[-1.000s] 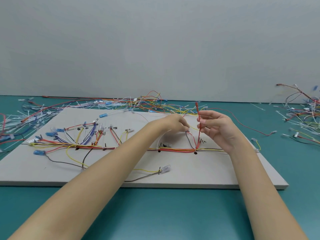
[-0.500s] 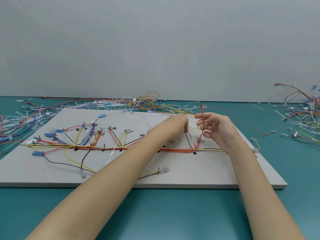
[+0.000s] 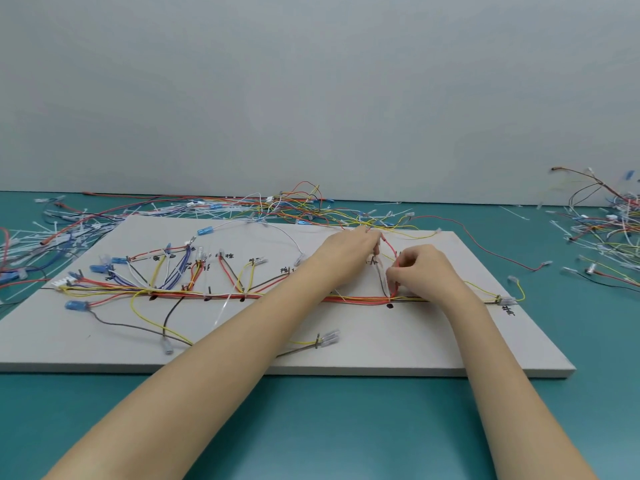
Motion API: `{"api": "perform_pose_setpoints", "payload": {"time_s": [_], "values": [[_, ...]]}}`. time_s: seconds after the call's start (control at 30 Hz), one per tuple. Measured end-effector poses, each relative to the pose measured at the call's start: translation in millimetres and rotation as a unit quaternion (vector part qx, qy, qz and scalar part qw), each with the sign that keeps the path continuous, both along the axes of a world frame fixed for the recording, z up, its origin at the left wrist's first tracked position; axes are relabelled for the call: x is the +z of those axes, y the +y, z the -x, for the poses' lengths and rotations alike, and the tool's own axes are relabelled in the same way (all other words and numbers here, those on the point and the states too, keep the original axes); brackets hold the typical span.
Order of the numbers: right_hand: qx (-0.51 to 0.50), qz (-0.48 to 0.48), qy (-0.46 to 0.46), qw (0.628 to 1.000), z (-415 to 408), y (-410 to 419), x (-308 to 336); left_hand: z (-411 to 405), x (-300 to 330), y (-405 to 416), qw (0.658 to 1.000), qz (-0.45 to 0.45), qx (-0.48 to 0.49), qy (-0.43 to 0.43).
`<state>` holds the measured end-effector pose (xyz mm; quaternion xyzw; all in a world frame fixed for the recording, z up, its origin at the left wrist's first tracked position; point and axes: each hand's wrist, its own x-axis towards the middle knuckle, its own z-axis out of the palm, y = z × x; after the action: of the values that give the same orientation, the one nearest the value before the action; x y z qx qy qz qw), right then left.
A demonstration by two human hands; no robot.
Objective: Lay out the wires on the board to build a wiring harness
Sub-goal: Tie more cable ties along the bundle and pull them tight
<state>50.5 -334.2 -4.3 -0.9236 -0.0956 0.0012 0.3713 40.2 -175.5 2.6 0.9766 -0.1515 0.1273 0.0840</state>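
Our right hand (image 3: 420, 271) pinches the red wire (image 3: 390, 246) low on the board (image 3: 381, 348), just above the main bundle (image 3: 277, 297). Our left hand (image 3: 349, 249) holds its far end, fingers curled; exact grip hidden.

a plain pale grey wall (image 3: 311, 91) rises behind a teal tabletop (image 3: 346, 427), evenly lit.

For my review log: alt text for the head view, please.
Both hands work a thin red wire on a flat grey board: right hand pinches it, left hand touches its far end. Bundled coloured wires cross the board.
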Motion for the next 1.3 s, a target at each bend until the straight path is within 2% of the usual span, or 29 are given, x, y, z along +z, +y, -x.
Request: {"api": "perform_pose_setpoints", "payload": {"time_s": [0.13, 0.23, 0.43, 0.5, 0.6, 0.67, 0.7, 0.77, 0.87, 0.93, 0.97, 1.03, 1.07, 1.17, 1.3], "values": [[-0.020, 0.013, 0.003, 1.000, 2.4, 3.2, 2.5, 1.9, 10.1, -9.9, 0.998, 0.034, -0.013, -0.044], [-0.045, 0.009, -0.002, 0.999, 4.2, 6.4, 1.4, 0.8, 14.0, -9.8, 0.997, 0.070, -0.024, -0.032], [-0.104, 0.030, -0.010, 0.994, 3.9, 15.2, -2.7, 5.1, 19.9, -1.8, 0.965, 0.260, -0.027, 0.024], [-0.098, 0.036, 0.002, 0.995, 3.1, 15.7, -2.5, 9.2, 21.3, -3.4, 0.923, 0.378, -0.020, 0.071], [-0.086, 0.052, 0.002, 0.995, 2.5, 16.4, -1.2, 15.8, 23.3, -5.7, 0.811, 0.555, 0.003, 0.188], [-0.091, 0.029, 0.003, 0.995, 2.2, 15.3, -0.7, 17.1, 24.9, -4.6, 0.765, 0.597, 0.023, 0.241], [-0.096, 0.004, 0.003, 0.995, 2.1, 14.5, -0.9, 16.7, 24.5, -4.3, 0.754, 0.605, 0.033, 0.252], [-0.106, -0.045, 0.005, 0.993, 2.8, 12.8, -2.5, 15.8, 21.9, -6.5, 0.769, 0.593, 0.056, 0.230], [-0.124, -0.093, 0.021, 0.988, 3.0, 12.3, -3.0, 17.8, 16.0, -12.1, 0.854, 0.501, 0.093, 0.106], [-0.134, -0.125, 0.035, 0.982, 3.7, 11.6, -0.9, 20.5, 13.5, -12.2, 0.886, 0.447, 0.099, 0.071], [-0.137, -0.146, 0.043, 0.979, 4.0, 10.9, 0.2, 22.1, 13.2, -10.5, 0.891, 0.431, 0.095, 0.106], [-0.133, -0.175, 0.055, 0.974, 4.5, 8.1, 3.0, 29.0, 13.8, -8.5, 0.888, 0.392, 0.077, 0.228], [-0.127, -0.182, 0.062, 0.973, 5.8, 7.3, 4.9, 32.6, 13.2, -7.0, 0.896, 0.349, 0.064, 0.268], [-0.109, -0.242, 0.082, 0.961, 8.3, 5.0, 15.0, 40.6, 7.3, -3.0, 0.940, 0.227, 0.026, 0.252], [-0.059, -0.301, 0.084, 0.948, 9.9, -3.4, 32.6, 47.0, -1.4, -7.3, 0.951, 0.232, -0.002, 0.205]]}}
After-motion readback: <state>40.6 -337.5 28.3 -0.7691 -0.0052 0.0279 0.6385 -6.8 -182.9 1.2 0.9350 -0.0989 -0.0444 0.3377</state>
